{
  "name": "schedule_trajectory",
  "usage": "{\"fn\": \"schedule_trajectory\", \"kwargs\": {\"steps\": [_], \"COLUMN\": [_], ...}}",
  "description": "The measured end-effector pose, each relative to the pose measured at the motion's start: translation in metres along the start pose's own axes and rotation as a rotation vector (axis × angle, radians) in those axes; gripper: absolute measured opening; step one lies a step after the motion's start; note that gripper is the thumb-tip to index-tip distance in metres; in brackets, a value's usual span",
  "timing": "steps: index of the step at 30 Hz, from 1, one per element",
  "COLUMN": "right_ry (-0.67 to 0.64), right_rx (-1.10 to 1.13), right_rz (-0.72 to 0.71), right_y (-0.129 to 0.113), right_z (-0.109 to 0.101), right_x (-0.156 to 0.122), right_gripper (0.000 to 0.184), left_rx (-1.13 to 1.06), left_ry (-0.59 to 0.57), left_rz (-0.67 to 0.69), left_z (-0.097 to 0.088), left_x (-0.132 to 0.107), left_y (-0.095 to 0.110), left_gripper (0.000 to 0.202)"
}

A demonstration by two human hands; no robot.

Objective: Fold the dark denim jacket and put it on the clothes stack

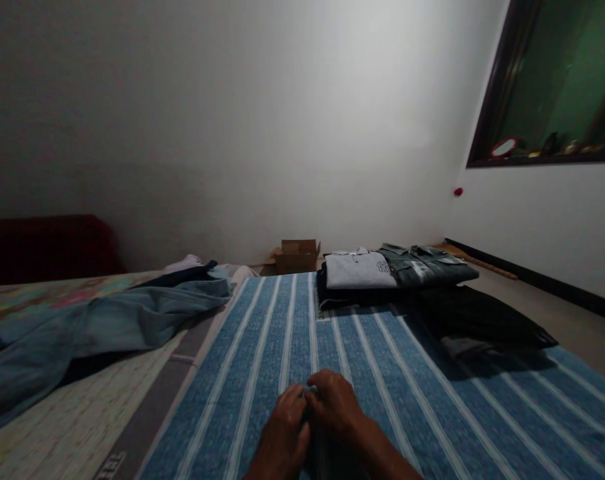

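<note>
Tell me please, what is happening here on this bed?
A person has both hands together on a blue striped sheet. The left hand and right hand touch each other, fingers pinched at one spot on the cloth. Folded shirts lie stacked further away, and unfolded blue clothes lie to the left.

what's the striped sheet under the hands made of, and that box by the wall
Striped sheet: looks like woven cotton or similar cloth, matte, blue with white stripes, a fine speckled weave showing. Box: plain brown corrugated cardboard by its look, dull finish, flaps open. Both hands rest on the sheet.
</note>
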State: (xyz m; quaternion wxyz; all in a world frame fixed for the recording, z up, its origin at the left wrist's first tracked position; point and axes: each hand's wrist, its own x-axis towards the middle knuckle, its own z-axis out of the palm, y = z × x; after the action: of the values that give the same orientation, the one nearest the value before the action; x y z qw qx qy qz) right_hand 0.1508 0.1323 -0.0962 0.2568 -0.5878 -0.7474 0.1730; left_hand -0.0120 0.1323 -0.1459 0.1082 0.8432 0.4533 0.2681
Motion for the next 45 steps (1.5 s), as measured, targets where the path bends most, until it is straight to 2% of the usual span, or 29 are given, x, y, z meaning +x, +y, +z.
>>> {"fn": "schedule_trajectory", "kwargs": {"steps": [4, 7, 13, 21, 26, 36, 41, 45], "right_ry": [-0.026, -0.038, -0.013, 0.139, 0.241, 0.258, 0.262, 0.352], "right_rx": [-0.045, -0.043, 0.015, 0.150, 0.110, 0.012, -0.011, -0.028], "right_rz": [-0.034, -0.077, -0.131, -0.229, -0.333, -0.313, -0.356, -0.388], "right_y": [-0.010, -0.008, -0.003, 0.006, 0.011, 0.008, 0.013, 0.022], "right_z": [0.019, 0.019, 0.017, 0.034, 0.044, 0.047, 0.050, 0.056], "right_x": [-0.010, -0.018, -0.032, -0.044, -0.045, -0.050, -0.051, -0.059], "right_gripper": [0.021, 0.023, 0.019, 0.022, 0.023, 0.020, 0.024, 0.030], "left_rx": [0.064, 0.146, 0.223, 0.182, 0.153, 0.081, 0.014, -0.028], "left_ry": [-0.015, -0.014, -0.032, -0.035, 0.017, -0.017, -0.021, -0.049], "left_rz": [0.019, 0.032, 0.027, 0.017, 0.055, 0.031, 0.003, -0.023], "left_z": [-0.005, -0.005, -0.007, -0.007, -0.003, -0.014, -0.018, -0.019], "left_x": [-0.020, -0.026, -0.026, -0.028, -0.032, -0.034, -0.036, -0.042], "left_y": [0.001, 0.007, 0.021, 0.022, 0.014, 0.021, 0.025, 0.031], "left_gripper": [0.048, 0.051, 0.041, 0.041, 0.040, 0.042, 0.041, 0.041]}}
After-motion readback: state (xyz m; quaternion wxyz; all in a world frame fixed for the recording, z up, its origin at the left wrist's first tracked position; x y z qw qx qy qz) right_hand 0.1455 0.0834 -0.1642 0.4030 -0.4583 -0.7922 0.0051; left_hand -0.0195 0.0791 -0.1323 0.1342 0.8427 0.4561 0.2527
